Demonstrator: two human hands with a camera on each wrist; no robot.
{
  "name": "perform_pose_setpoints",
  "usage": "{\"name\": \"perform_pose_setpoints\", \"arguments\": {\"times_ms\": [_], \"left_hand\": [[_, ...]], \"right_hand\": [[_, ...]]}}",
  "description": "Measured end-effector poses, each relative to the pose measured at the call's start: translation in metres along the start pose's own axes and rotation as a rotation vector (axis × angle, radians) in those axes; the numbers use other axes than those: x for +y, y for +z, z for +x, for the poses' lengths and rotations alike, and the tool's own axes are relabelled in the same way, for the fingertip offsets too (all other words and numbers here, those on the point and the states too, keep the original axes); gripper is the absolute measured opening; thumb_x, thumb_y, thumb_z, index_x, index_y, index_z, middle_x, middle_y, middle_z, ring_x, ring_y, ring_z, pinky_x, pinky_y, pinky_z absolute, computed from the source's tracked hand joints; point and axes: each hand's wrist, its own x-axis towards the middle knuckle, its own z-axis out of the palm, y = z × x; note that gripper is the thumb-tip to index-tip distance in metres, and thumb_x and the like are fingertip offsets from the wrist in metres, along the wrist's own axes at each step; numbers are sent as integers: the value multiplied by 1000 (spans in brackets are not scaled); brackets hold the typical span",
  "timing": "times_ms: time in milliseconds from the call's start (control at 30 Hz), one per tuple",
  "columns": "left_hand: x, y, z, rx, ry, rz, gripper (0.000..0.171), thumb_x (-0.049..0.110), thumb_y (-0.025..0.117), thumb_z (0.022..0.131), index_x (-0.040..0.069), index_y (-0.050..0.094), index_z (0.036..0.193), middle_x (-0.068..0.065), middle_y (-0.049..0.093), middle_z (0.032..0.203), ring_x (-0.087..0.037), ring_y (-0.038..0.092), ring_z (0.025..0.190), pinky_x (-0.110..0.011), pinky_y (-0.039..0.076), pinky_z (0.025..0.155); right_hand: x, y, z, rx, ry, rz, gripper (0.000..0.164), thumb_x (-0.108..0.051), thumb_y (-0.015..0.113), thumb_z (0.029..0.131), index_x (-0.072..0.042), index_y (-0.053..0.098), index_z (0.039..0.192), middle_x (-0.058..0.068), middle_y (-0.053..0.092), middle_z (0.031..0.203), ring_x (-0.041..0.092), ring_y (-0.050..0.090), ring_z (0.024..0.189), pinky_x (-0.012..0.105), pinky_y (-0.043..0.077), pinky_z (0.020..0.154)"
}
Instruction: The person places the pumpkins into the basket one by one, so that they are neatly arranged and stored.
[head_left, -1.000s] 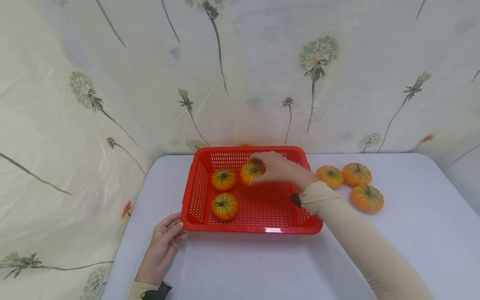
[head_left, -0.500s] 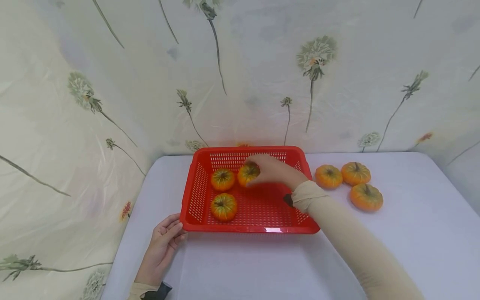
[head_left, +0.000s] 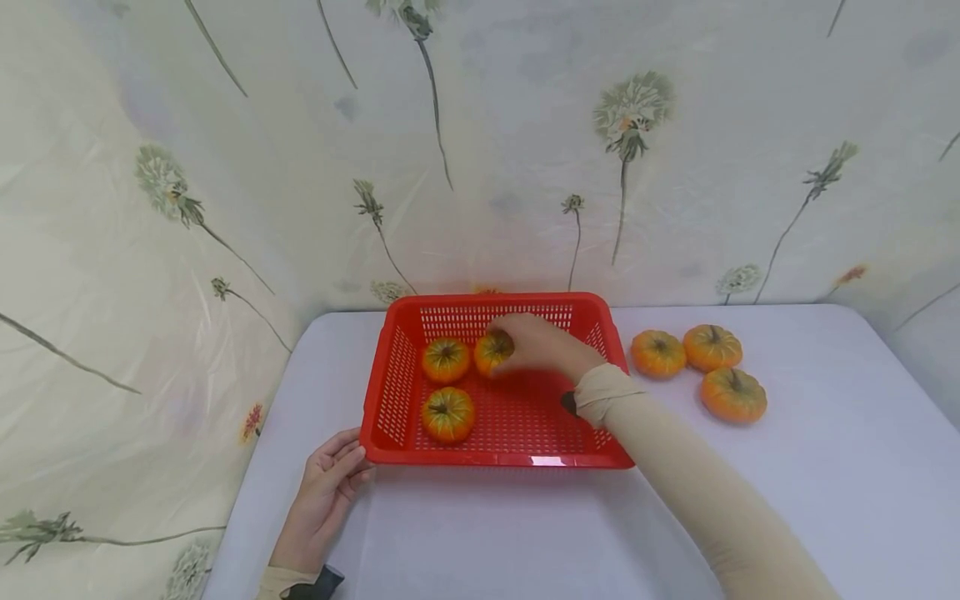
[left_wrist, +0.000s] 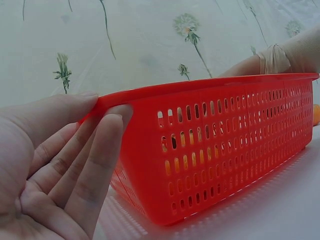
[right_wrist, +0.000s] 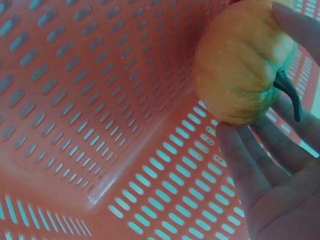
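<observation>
A red plastic basket (head_left: 517,460) with slotted walls stands on the table. Its near left corner is pinched by my left hand (head_left: 321,493); in the left wrist view the thumb lies on the rim (left_wrist: 165,89) and the fingers are under it. Inside the basket, my right hand (head_left: 542,343) holds a small orange pumpkin (head_left: 491,357) near the back wall. The right wrist view shows thumb and fingers around this pumpkin (right_wrist: 240,65), its dark stem towards the palm, close over the slotted floor. Two more pumpkins, one at the back (head_left: 446,360) and one in front (head_left: 448,415), sit on the basket's left side.
Three similar pumpkins lie on the white table right of the basket: one nearest it (head_left: 658,354), one behind (head_left: 712,347) and one in front (head_left: 733,395). A flower-printed cloth (head_left: 495,167) hangs behind the table and on the left.
My right hand has moved a little left and down with its pumpkin, bringing it beside the back left one. The left hand stays at the basket's corner.
</observation>
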Motion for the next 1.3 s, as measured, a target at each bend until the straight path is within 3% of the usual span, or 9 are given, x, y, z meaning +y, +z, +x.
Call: {"name": "perform_pose_setpoints", "arguments": {"times_ms": [333, 900, 1300], "left_hand": [[0, -1, 0, -41, 14, -33, 27, 0, 54, 105, 17, 70, 118, 5, 75, 105, -6, 73, 87, -18, 62, 79], [2, 1, -2, -13, -5, 0, 25, 5, 56, 105, 18, 69, 121, 5, 75, 106, -7, 72, 88, -19, 61, 83], [0, -1, -1, -13, -8, -7, 24, 6, 56, 105, 17, 69, 122, 4, 75, 107, -7, 72, 89, -19, 61, 84]], "right_hand": [[-2, 4, 2, -3, 21, 11, 70, -34, 89, 80, -16, 59, 141, 3, 65, 138, 25, 58, 129, 49, 50, 114], [-2, 4, 1, -11, 30, 20, 73, -34, 90, 79, -16, 58, 142, 3, 63, 140, 26, 55, 132, 49, 50, 114], [0, -7, -7, -4, 66, 103, 72, -36, 89, 81, -22, 57, 144, -3, 60, 142, 22, 53, 133, 50, 51, 112]]}}
